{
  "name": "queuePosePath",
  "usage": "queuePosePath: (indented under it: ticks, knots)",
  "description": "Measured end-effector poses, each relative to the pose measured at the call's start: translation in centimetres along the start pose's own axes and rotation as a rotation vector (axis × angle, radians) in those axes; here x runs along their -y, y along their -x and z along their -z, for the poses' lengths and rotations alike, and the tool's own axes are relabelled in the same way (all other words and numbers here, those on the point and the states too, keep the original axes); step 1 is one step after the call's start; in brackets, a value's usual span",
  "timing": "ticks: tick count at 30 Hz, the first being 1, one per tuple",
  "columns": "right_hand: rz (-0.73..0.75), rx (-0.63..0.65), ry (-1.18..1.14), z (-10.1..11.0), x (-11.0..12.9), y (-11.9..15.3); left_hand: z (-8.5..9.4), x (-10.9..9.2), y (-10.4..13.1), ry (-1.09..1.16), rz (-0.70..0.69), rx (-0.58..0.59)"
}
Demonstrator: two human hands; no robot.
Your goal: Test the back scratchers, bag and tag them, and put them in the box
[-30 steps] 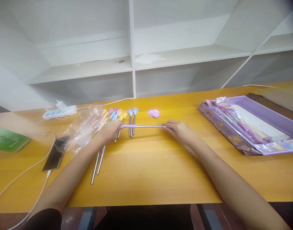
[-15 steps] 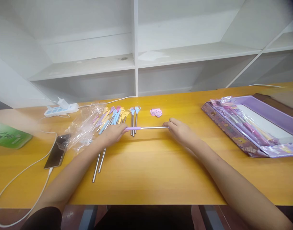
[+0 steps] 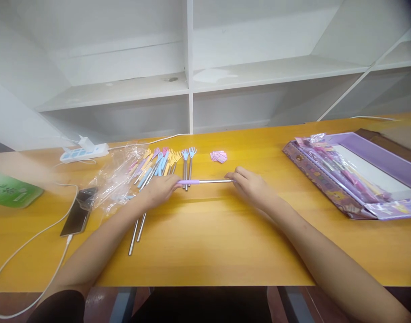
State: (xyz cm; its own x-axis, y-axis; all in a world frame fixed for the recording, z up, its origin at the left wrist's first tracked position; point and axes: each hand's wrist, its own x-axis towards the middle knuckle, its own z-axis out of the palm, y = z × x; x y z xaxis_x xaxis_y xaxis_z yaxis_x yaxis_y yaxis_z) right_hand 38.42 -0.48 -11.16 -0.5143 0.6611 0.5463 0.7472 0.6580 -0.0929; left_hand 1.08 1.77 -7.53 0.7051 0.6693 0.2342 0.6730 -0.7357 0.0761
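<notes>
Between my two hands a back scratcher (image 3: 212, 181) lies level above the table, with a lilac grip on the left and a thin metal rod on the right. My left hand (image 3: 162, 189) is closed round the lilac end. At the rod's other end my right hand (image 3: 247, 183) pinches it; the fingers cover that tip. Two blue-headed back scratchers (image 3: 188, 166) lie side by side just beyond my left hand. Left of them is a loose heap of back scratchers (image 3: 158, 161) in yellow, blue, purple and pink, partly hidden by that hand.
Small pink cards (image 3: 218, 156) lie past my hands. A purple box (image 3: 329, 186) at the right holds wrapped back scratchers. On the left are crumpled clear plastic (image 3: 114, 179), a phone (image 3: 79, 213) on a white cable, a power strip (image 3: 84, 153) and a green package (image 3: 15, 190).
Both hands keep hold of the same back scratcher, which has shifted only very slightly. The other things stay where they were; the view has tilted a little.
</notes>
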Motion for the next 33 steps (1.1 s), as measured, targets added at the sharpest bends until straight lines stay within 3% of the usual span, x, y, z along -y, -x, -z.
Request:
queuePosePath:
  ticks: [6,13,25,33]
  knots:
    - [0.032,-0.034,-0.004,-0.3,0.8,0.1,0.0,-0.8,0.0,0.040,-0.052,-0.051]
    - [0.041,0.029,0.021,-0.7,2.2,0.2,0.2,-1.9,-0.1,0.027,-0.111,-0.072]
    - [0.076,-0.046,0.076,-0.6,2.8,0.4,-0.8,-2.5,0.2,0.026,-0.131,-0.121]
    - [0.105,-0.007,0.079,-0.8,3.6,0.4,-0.6,-3.0,0.3,0.024,-0.122,-0.062]
